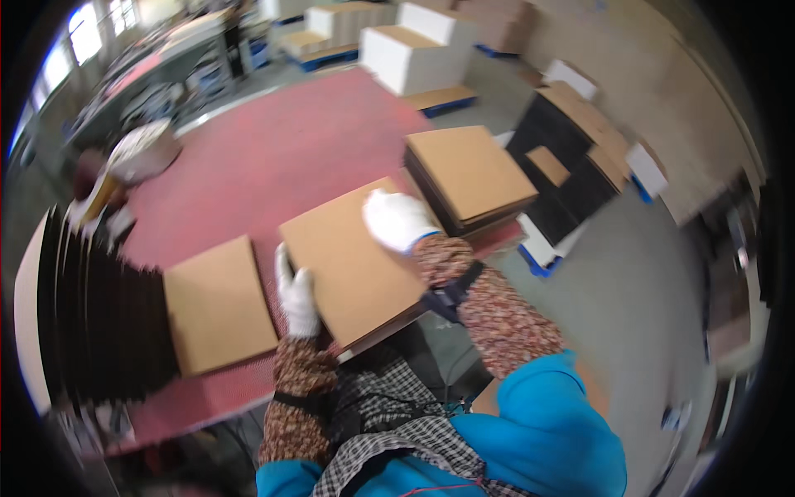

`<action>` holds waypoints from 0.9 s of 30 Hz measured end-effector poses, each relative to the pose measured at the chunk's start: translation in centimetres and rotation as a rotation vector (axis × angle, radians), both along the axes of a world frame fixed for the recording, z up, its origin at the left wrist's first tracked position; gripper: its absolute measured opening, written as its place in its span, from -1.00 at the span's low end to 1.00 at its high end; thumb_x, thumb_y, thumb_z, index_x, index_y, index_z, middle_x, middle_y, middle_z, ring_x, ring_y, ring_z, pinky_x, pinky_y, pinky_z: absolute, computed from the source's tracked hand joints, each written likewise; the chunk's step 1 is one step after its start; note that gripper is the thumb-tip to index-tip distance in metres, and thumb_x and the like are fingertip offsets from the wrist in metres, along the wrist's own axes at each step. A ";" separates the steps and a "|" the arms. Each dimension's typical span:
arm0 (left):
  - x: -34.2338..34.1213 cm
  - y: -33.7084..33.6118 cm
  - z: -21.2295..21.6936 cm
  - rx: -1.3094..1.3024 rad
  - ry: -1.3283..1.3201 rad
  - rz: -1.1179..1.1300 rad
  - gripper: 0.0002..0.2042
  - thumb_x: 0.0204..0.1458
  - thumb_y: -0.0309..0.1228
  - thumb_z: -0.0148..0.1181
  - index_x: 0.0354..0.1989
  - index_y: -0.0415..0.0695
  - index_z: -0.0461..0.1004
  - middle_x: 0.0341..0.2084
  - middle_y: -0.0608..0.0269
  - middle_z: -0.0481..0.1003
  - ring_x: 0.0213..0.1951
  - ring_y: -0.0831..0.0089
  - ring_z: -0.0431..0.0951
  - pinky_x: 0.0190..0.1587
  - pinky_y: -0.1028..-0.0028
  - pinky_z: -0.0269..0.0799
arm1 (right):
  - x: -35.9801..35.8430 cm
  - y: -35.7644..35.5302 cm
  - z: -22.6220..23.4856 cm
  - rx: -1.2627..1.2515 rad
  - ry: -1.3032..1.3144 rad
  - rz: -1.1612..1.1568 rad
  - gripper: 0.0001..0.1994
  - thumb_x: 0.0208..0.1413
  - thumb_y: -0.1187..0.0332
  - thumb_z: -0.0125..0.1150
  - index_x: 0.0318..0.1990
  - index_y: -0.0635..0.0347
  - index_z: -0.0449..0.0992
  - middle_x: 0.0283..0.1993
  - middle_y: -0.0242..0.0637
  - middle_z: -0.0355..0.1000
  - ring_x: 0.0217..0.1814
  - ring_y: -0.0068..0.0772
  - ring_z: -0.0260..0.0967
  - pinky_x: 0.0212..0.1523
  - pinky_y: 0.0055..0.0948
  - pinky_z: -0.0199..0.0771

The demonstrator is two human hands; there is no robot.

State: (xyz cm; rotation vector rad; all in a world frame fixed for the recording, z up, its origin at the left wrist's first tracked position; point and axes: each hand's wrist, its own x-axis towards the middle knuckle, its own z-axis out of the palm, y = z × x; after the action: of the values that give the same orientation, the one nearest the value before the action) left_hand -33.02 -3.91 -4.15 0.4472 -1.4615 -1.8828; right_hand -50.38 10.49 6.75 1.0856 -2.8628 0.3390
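In front of me a squared stack of brown cardboard sheets (352, 265) lies at an angle on a red table (281, 137). My left hand (296, 300), in a white glove, stands against the stack's left side with its fingers stretched out. Across the stack, my right hand (399, 220), also gloved in white, rests on the top sheet near the far right edge. Motion smears its fingers, so their pose is unclear. To the left lies another flat brown sheet or low pile (219, 306). A taller stack of brown-topped sheets with dark sides (470, 176) stands just beyond my right hand.
A long row of dark-edged sheets (103, 311) stands on edge at the far left. Behind the table are white stacks on blue pallets (418, 58). Black and brown stacks (571, 153) stand on the floor to the right. A whitish bundle (145, 151) sits by the table's left edge.
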 end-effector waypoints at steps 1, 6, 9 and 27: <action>-0.6 0.0 -0.6 -0.110 -0.001 -0.015 -0.35 0.15 -0.46 0.02 0.45 -0.38 0.10 0.37 -0.06 0.25 0.36 0.21 0.27 0.42 0.32 0.15 | 0.0 1.1 0.7 0.002 -0.006 0.008 -0.72 0.29 0.26 -0.06 -0.27 0.24 0.55 -0.36 0.11 0.60 -0.29 0.19 0.62 -0.28 0.17 0.58; 0.0 0.6 0.6 -0.106 -0.020 0.023 -0.28 0.17 -0.38 0.07 0.47 -0.44 0.01 0.40 -0.21 0.18 0.44 0.12 0.17 0.47 0.27 0.08 | 2.4 3.3 1.1 -0.028 -0.045 -0.016 -0.65 0.38 0.16 -0.09 -0.20 0.27 0.50 -0.39 0.20 0.55 -0.27 0.28 0.57 -0.20 0.14 0.54; 0.5 0.4 0.7 -0.080 -0.035 0.025 -0.27 0.19 -0.38 0.07 0.48 -0.44 -0.02 0.44 -0.22 0.13 0.48 0.08 0.11 0.50 0.25 0.02 | 4.0 5.0 0.6 -0.048 -0.066 -0.001 -0.66 0.38 0.16 -0.06 -0.25 0.27 0.48 -0.44 0.17 0.53 -0.32 0.27 0.55 -0.24 0.13 0.53; 0.5 0.7 1.3 -0.101 -0.049 0.014 -0.30 0.19 -0.42 0.07 0.48 -0.43 0.02 0.44 -0.19 0.16 0.48 0.11 0.13 0.51 0.27 0.02 | 12.6 11.0 3.1 0.018 -0.235 -0.014 -0.69 0.38 0.16 0.00 -0.21 0.27 0.47 -0.46 0.14 0.51 -0.37 0.27 0.53 -0.30 0.13 0.53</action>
State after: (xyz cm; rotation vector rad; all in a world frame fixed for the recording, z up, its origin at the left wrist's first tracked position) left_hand -32.53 -3.22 -2.83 0.4577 -1.5735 -1.7890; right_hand -37.77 21.44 9.83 1.0961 -3.0807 0.4695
